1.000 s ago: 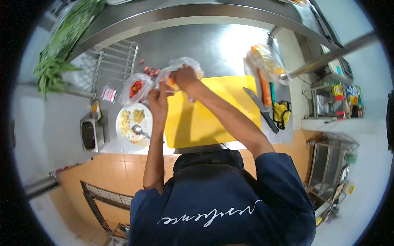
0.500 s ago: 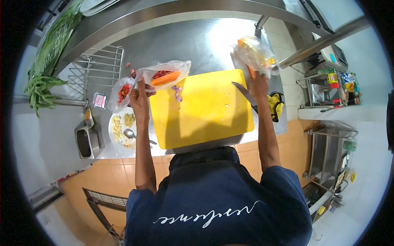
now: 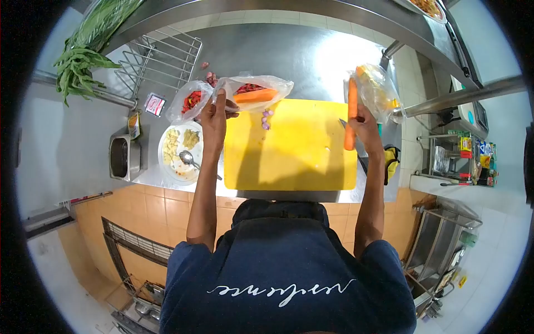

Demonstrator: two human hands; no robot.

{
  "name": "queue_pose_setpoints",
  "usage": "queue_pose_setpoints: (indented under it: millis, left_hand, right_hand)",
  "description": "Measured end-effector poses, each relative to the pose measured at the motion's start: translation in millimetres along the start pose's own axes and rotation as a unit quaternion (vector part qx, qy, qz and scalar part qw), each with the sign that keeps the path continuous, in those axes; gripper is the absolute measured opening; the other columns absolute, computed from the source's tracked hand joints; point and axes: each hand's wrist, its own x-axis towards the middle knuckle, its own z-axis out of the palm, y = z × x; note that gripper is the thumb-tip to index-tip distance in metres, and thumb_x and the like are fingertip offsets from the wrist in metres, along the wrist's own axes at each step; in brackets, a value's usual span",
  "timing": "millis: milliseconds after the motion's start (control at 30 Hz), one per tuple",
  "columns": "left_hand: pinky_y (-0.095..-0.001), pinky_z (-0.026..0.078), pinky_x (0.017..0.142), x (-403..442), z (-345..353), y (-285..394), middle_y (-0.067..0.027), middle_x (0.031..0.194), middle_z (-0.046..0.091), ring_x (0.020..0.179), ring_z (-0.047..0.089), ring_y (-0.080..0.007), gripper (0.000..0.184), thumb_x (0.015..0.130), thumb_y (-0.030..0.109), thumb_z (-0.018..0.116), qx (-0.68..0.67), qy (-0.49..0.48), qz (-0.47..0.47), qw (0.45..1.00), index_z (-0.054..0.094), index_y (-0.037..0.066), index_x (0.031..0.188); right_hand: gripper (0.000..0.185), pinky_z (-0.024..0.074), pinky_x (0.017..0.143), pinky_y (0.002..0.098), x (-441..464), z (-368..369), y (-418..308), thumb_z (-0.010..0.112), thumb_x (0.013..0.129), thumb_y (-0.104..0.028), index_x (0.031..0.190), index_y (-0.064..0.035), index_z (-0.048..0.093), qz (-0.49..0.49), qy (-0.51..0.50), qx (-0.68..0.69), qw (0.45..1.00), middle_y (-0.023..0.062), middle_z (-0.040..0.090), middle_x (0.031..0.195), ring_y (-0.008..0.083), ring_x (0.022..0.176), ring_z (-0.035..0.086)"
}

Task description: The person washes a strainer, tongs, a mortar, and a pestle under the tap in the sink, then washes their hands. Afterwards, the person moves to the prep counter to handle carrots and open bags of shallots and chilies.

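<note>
My left hand (image 3: pixel 216 114) grips the open edge of a clear plastic bag (image 3: pixel 281 88). Inside the bag lie an orange carrot piece (image 3: pixel 257 96) and dark red chillies (image 3: pixel 248 88). My right hand (image 3: pixel 364 127) is closed round a long carrot (image 3: pixel 351 108), held upright over the right edge of the yellow cutting board (image 3: pixel 295 150). Several small purple shallots (image 3: pixel 266 119) rest near the board's top left. Under my right hand the knife (image 3: pixel 362 163) is mostly hidden. Beside my left hand is a bag of cut red pieces (image 3: pixel 191 102).
A white plate (image 3: pixel 165 161) with chopped pale pieces and a spoon (image 3: pixel 188 158) stands left of the board. A wire rack (image 3: pixel 161 61) is behind it. At the right are a plastic bag of vegetables (image 3: pixel 375 92) and a yellow-black item (image 3: pixel 391 164). A metal shelf (image 3: pixel 267 5) crosses above.
My right hand has lifted the long carrot from the table's right side, beside the knife. My left hand still holds the bag, after my right hand left it. The view has shifted slightly.
</note>
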Motion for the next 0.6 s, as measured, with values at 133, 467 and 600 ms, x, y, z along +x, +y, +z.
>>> queue_pose_setpoints:
  millis: [133, 467, 600]
  left_hand:
    - [-0.0267, 0.052, 0.063, 3, 0, -4, -0.0085, 0.071, 0.060, 0.064, 0.060, -0.0145, 0.043, 0.093, 0.040, 0.051, -0.013, -0.008, 0.011, 1.000, 0.060, -0.002, 0.087]
    - [-0.0247, 0.053, 0.062, 9, -1, -7, -0.0070, 0.076, 0.059, 0.067, 0.059, -0.0116, 0.045, 0.094, 0.040, 0.048, -0.052, -0.037, 0.017, 0.998, 0.058, -0.003, 0.103]
    - [-0.0233, 0.052, 0.061, 8, -4, -8, -0.0076, 0.079, 0.060, 0.066, 0.059, -0.0110, 0.044, 0.096, 0.035, 0.046, -0.048, -0.043, 0.039, 0.997, 0.056, -0.003, 0.114]
  right_hand:
    - [0.038, 0.0438, 0.085, 0.0290, -10, 48, -78, 0.055, 0.085, 0.002, 0.120, -0.0040, 0.042, -0.140, -0.061, 0.094, 0.984, 0.0071, 0.057, 0.108, 0.0155, 0.098, 0.056]
    - [0.029, 0.0424, 0.086, 0.0399, 57, 179, -108, 0.058, 0.081, -0.008, 0.109, -0.0065, 0.052, -0.377, -0.170, -0.262, 0.872, 0.0112, 0.059, 0.104, 0.0279, 0.098, 0.052]
    - [0.038, 0.0392, 0.089, 0.0429, 69, 183, -101, 0.064, 0.076, -0.013, 0.113, -0.0101, 0.054, -0.317, -0.196, -0.447, 0.813, 0.0118, 0.062, 0.104, 0.0304, 0.108, 0.050]
